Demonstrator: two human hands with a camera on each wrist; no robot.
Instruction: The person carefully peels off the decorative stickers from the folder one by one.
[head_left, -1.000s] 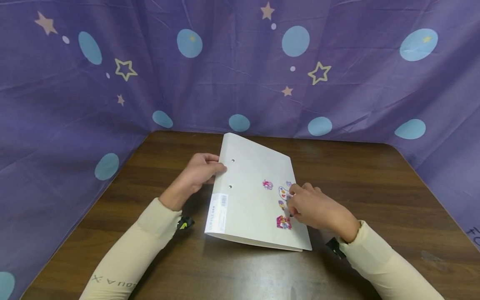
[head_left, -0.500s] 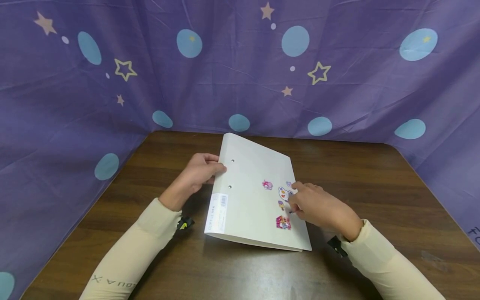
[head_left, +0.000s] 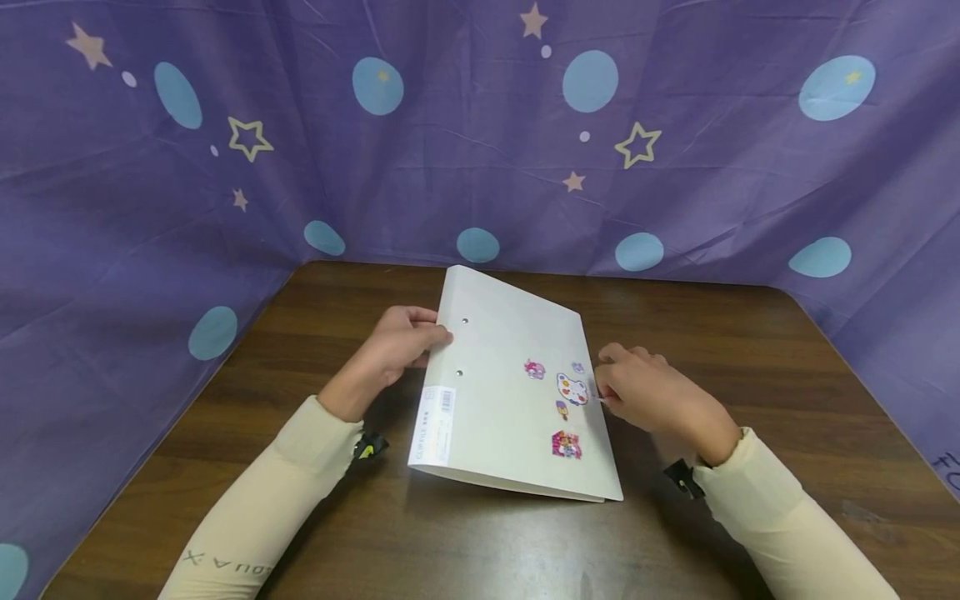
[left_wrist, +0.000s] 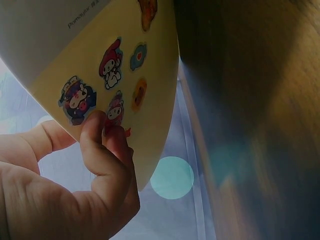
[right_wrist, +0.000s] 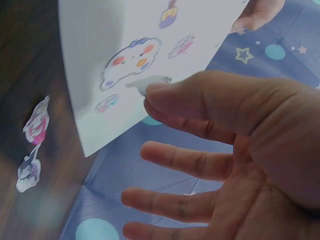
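Note:
A white clip file folder point(head_left: 510, 325) stands tilted on the table, its spine to the left. My left hand point(head_left: 401, 346) grips the spine, thumb on the front cover and fingers behind. In the left wrist view those fingers point(left_wrist: 107, 155) press the back cover, which bears several cartoon stickers. Beside the folder's right edge, my right hand point(head_left: 648, 396) pinches a small pale, thin piece point(right_wrist: 147, 82) between thumb and forefinger; its kind is unclear. The other right fingers are spread. On the front cover sit a white bear-face sticker point(head_left: 572, 389), a pink square sticker point(head_left: 566, 445) and several smaller ones.
The brown wooden table point(head_left: 720, 350) extends around the folder. A purple curtain point(head_left: 480, 150) with stars and blue dots hangs behind it. Two cut-out character stickers point(right_wrist: 36, 125) show against the dark table in the right wrist view.
My right hand has moved off the front cover to the right, uncovering the bear-face sticker, with the pale piece showing at its fingertips. The left hand and the folder have stayed put.

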